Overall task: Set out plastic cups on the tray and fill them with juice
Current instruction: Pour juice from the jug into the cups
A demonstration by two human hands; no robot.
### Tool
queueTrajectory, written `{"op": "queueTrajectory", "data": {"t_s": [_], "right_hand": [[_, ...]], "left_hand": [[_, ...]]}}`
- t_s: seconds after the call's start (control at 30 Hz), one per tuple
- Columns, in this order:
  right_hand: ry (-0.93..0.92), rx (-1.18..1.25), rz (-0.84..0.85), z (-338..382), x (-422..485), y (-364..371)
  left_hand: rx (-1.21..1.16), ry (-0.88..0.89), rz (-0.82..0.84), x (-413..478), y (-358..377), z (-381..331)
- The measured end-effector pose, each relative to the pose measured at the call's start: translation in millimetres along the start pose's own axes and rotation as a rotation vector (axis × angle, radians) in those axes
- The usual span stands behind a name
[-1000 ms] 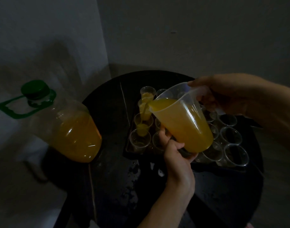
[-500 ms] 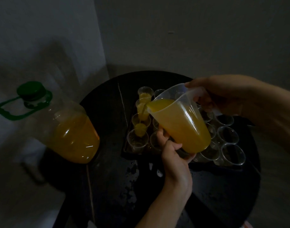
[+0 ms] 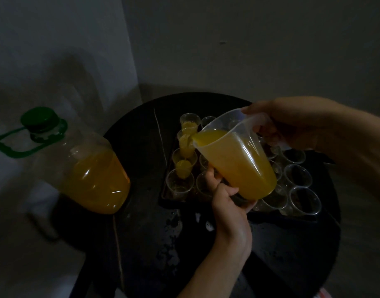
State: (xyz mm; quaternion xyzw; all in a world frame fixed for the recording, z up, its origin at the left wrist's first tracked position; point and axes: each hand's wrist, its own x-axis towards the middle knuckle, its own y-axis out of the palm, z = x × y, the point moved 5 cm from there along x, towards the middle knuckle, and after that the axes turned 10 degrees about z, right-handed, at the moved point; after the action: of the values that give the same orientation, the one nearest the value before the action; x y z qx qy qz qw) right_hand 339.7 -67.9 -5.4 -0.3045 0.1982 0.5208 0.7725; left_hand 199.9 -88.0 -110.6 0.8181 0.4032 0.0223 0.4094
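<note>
Plastic jug [image 3: 238, 164] tilted leftward — spout over cup [image 3: 183, 166]; right hand [image 3: 292, 123] at handle

The right hand [image 3: 292, 123] holds the handle of a clear jug [image 3: 234, 123] full of orange juice [image 3: 238, 168]. The left hand [image 3: 225, 198] cups the jug's bottom from below. The jug tips to the left, and a thin stream falls into a small cup [image 3: 183, 166] on the dark tray [image 3: 169, 198]. The two far cups [image 3: 189, 125] behind it have juice in them. The near cups [image 3: 297, 175] on the right look empty. A big bottle [image 3: 92, 175] with a green cap [image 3: 41, 119] stands on the round black surface [image 3: 141, 233], left of the tray.
</note>
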Motion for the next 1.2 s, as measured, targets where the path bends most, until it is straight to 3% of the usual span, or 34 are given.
{"op": "queueTrajectory", "data": {"t_s": [1.2], "right_hand": [[0.003,-0.043,0.015,7.0,-4.9,4.8]], "left_hand": [[-0.005,-0.004,-0.018,2.3,0.1,0.1]]}}
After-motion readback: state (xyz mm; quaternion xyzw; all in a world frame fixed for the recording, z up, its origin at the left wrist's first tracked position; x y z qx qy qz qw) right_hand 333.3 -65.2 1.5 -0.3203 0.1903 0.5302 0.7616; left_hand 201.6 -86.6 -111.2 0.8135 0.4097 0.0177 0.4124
